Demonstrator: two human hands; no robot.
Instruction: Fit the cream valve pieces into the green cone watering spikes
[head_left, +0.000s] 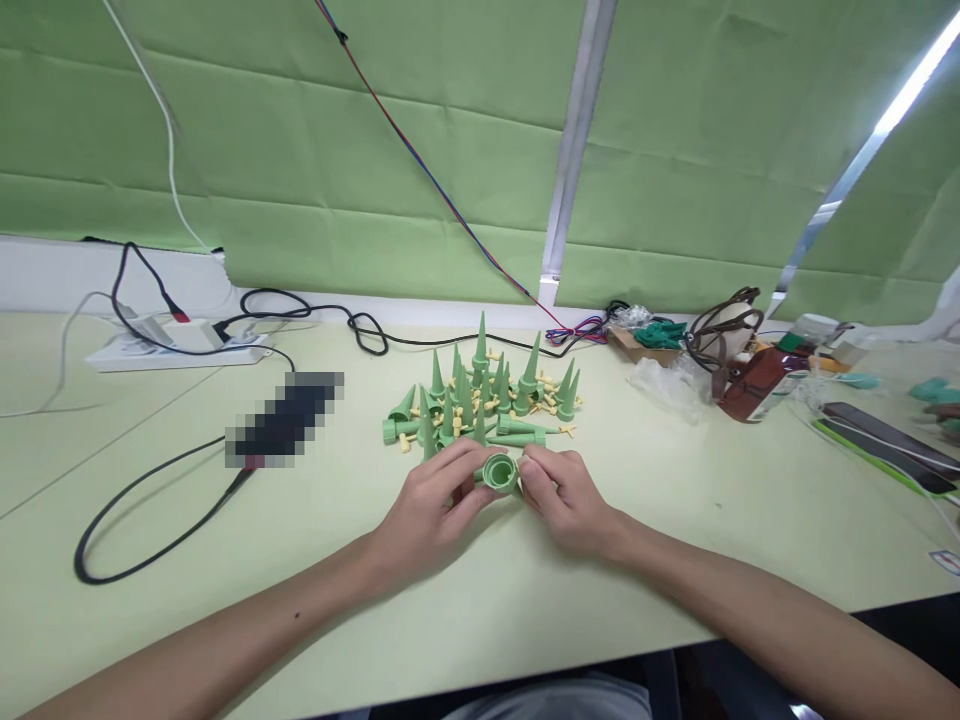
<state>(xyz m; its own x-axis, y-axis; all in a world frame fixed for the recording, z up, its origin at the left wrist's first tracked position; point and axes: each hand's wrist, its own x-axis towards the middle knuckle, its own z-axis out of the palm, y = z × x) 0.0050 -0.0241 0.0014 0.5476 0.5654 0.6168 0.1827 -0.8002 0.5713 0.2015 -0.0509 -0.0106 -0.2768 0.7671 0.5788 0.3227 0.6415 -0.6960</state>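
Observation:
Both of my hands meet over the pale green table [315, 560], holding one green plastic cone spike [501, 472] between them; its round open end faces me. My left hand [431, 505] wraps its fingers round the spike's left side. My right hand [562, 500] pinches it from the right. Just behind my hands lies a pile of several more green cone spikes [480, 395], some standing point up, some lying flat, mixed with small cream plastic pieces [551, 385].
A white power strip [176, 348] with black cables [150, 520] lies at the left, beside a blurred dark object [289, 418]. At the right are a plastic bag [664, 385], a brown strap and pouch [739, 370], teal parts [660, 333] and a dark phone [889, 440]. Green blinds hang behind.

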